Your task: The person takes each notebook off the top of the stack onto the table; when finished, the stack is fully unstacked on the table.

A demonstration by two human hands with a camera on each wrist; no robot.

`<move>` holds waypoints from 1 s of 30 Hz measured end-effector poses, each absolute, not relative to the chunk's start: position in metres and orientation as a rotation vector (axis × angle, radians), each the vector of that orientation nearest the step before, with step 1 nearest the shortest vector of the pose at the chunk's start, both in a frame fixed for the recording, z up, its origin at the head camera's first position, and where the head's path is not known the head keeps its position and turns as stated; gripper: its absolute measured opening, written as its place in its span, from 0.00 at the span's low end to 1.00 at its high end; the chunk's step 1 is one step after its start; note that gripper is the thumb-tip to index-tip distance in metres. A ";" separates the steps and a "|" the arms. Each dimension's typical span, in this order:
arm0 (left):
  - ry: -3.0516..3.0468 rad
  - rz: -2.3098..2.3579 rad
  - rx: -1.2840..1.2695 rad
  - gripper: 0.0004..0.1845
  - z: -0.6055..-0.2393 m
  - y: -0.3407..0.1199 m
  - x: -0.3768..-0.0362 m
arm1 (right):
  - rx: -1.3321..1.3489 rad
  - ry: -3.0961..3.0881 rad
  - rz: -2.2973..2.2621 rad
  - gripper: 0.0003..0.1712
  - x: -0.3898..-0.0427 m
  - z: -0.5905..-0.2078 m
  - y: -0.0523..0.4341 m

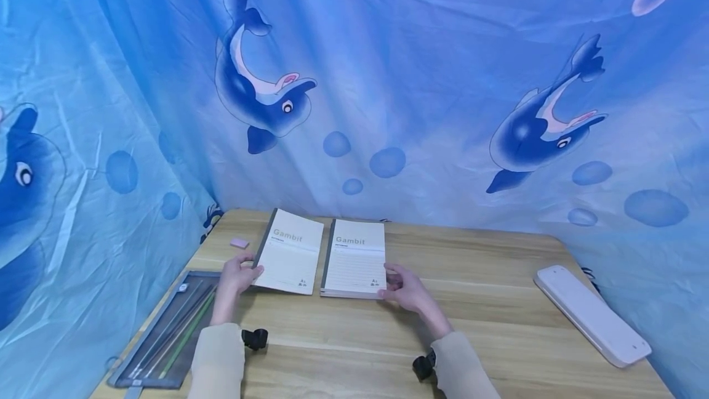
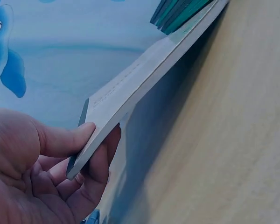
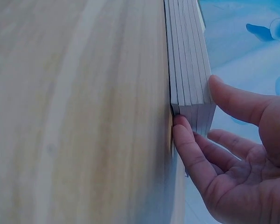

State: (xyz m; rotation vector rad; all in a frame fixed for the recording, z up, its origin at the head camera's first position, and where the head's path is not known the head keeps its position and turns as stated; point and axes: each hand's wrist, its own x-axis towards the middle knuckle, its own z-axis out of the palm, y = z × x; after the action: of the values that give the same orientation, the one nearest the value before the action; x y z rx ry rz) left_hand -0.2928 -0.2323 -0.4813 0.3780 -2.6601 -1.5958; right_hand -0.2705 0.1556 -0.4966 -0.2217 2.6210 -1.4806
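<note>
Between thumb and fingers, my left hand (image 1: 235,277) pinches a single white "Gambit" notebook (image 1: 290,254) by its dark spine side. In the left wrist view this notebook (image 2: 130,86) slants, its held edge raised off the table. To its right lies a stack of similar notebooks (image 1: 356,257), the top one also marked "Gambit". My right hand (image 1: 408,288) holds the near right corner of that stack. In the right wrist view the thumb is at the top cover and the fingers (image 3: 191,147) touch the lower edge of the stacked notebooks (image 3: 189,56).
A grey mesh pencil case (image 1: 180,276) with long pencil-like sticks lies at the left. Beyond my left hand sits a small pink eraser-like block (image 1: 240,243). A long white case (image 1: 592,316) is at the right table edge. A blue dolphin-print curtain (image 1: 421,91) hangs behind the table.
</note>
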 end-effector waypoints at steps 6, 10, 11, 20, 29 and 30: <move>-2.692 -1.513 0.397 0.24 -0.484 -0.226 -0.292 | -0.219 2.623 -1.490 0.42 -0.271 -0.498 0.157; -2.740 -1.442 0.406 0.26 -0.487 -0.224 -0.293 | -0.211 2.616 -1.495 0.42 -0.270 -0.499 0.158; -2.755 -1.416 0.409 0.26 -0.487 -0.224 -0.294 | -0.211 2.615 -1.496 0.43 -0.270 -0.499 0.158; -2.793 -1.327 0.390 0.25 -0.491 -0.221 -0.296 | -0.223 2.627 -1.489 0.42 -0.270 -0.497 0.157; -2.837 -1.198 0.432 0.25 -0.487 -0.214 -0.292 | -0.234 2.604 -1.512 0.43 -0.271 -0.496 0.156; -2.841 -1.185 0.443 0.24 -0.488 -0.213 -0.292 | -0.233 2.605 -1.507 0.43 -0.271 -0.496 0.156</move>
State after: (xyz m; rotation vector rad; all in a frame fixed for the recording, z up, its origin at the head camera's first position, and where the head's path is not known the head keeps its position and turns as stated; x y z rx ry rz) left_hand -0.2916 -0.2130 -0.4876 0.4434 -2.8405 -1.1851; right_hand -0.2709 0.1558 -0.4964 -0.2327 2.6052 -1.5069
